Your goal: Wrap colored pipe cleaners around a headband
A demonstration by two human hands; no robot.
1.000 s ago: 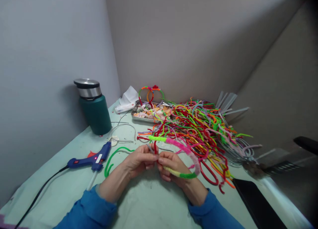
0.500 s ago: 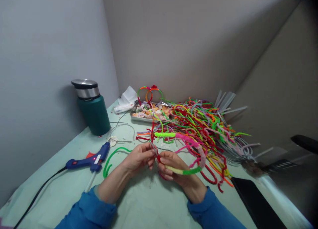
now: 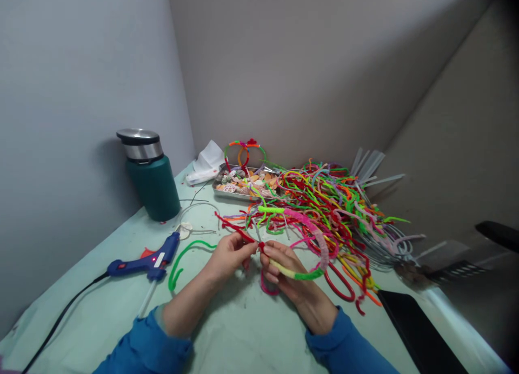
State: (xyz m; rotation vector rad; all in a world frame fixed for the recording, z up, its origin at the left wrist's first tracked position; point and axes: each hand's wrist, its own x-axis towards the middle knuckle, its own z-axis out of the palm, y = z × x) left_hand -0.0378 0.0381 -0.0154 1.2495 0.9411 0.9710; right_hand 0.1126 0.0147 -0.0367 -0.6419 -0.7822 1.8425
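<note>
My right hand point(image 3: 281, 263) is closed on a curved headband point(image 3: 310, 229) wrapped in bands of lime, pink, pale pink, green and pale yellow fuzzy wire. Between thumb and fingers, my left hand point(image 3: 233, 258) pinches a red pipe cleaner point(image 3: 237, 228), whose free end points up and to the left. Close to my right fingertips, red wire is wound on the band beside the pale yellow part. A bare grey stretch of the band rises just above the fingertips. Under my right hand a dark pink loop point(image 3: 268, 287) shows, partly hidden.
A large heap of pipe cleaners point(image 3: 324, 195) lies right of centre. Behind stands a metal tray point(image 3: 231, 194) of shells and small pieces. A blue glue gun point(image 3: 146, 263), a green pipe cleaner point(image 3: 178, 260) and a teal bottle point(image 3: 152, 187) are left; a black flat object point(image 3: 417, 331) lies right.
The red pipe cleaner's free end has swung from upright to leaning left. My left hand has shifted slightly, and the headband has moved a little up and left.
</note>
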